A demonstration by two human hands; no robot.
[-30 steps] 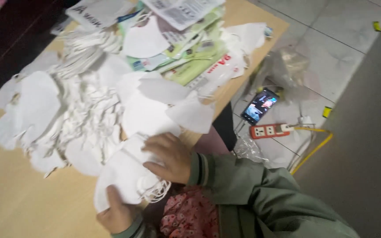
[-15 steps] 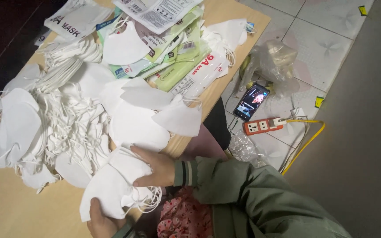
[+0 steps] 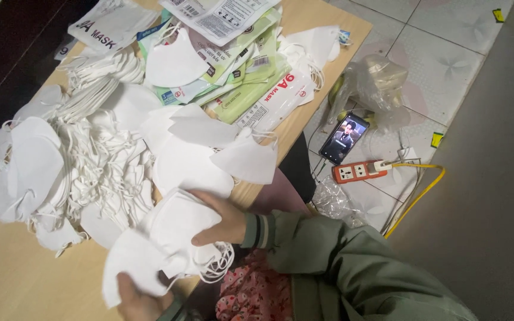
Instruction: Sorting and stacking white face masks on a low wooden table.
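White folded masks (image 3: 168, 238) stacked, loops dangling, at table edge.

White masks (image 3: 168, 238) and pale green packets (image 3: 251, 89) lie on a light tan wooden desk (image 3: 7, 279), beside an olive-green sleeve (image 3: 340, 267), pink floral cloth (image 3: 257, 294), an orange power strip (image 3: 358, 172) and a yellow cable (image 3: 423, 190).

Masks (image 3: 90, 160) on table (image 3: 19, 279), phone (image 3: 343, 138) right.

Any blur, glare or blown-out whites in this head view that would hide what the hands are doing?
Head view: soft, even indoor light, no hard shadows; the stack of white masks between the left hand and right hand is bright, its layers hard to separate; slight blur on the loose masks; a little sheen on the plastic packets; the top left corner is dark.
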